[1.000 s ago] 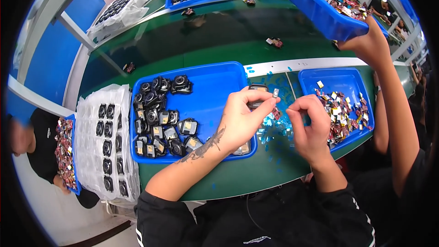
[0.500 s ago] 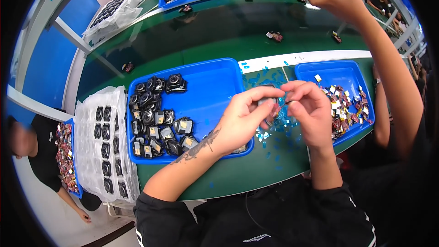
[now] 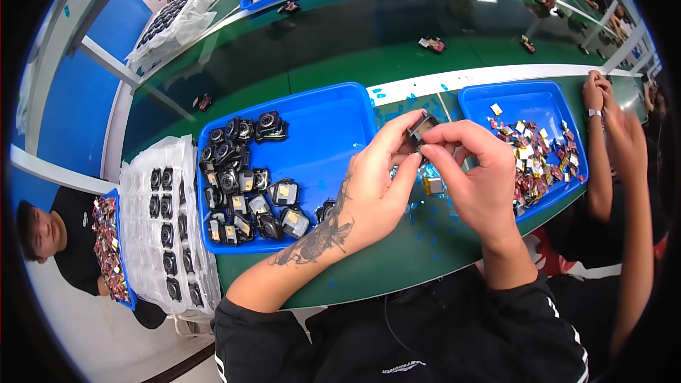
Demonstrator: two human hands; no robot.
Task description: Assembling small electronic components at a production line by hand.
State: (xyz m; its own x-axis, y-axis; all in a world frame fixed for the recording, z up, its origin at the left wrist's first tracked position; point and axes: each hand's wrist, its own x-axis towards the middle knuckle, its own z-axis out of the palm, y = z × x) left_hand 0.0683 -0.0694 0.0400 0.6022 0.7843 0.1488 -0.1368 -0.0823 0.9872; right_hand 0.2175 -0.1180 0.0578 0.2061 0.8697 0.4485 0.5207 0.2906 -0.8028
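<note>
A small dark watch case [image 3: 421, 130] with a greyish face is raised at the inner edge of the work surface, tilted. My left hand [image 3: 376, 195] has it gripped between thumb and fingers. My right hand [image 3: 479, 174] pinches at its near edge, thumb and forefinger together; any tiny part between these fingertips is hidden. Below the fingertips shows a small part with a gold face [image 3: 432, 185], close to scattered blue film scraps [image 3: 415, 221]. Left of my hands, a blue tray [image 3: 326, 124] holds several black watch cases [image 3: 230, 181], some face up, some showing pale backs.
A second blue tray [image 3: 507, 91] at the right holds small battery-and-board pieces [image 3: 535, 159]. White plastic trays [image 3: 145, 241] with watch cases stack at the left. Beyond a white rail, a green conveyor [image 3: 340, 50] carries scattered parts. Co-workers sit at both sides; a co-worker's forearm [image 3: 635, 220] is near right.
My hands have moved slightly up with the watch case, which now shows more clearly. The co-worker's arm with a blue tray has withdrawn from the top right. Conveyor parts shifted slightly right.
</note>
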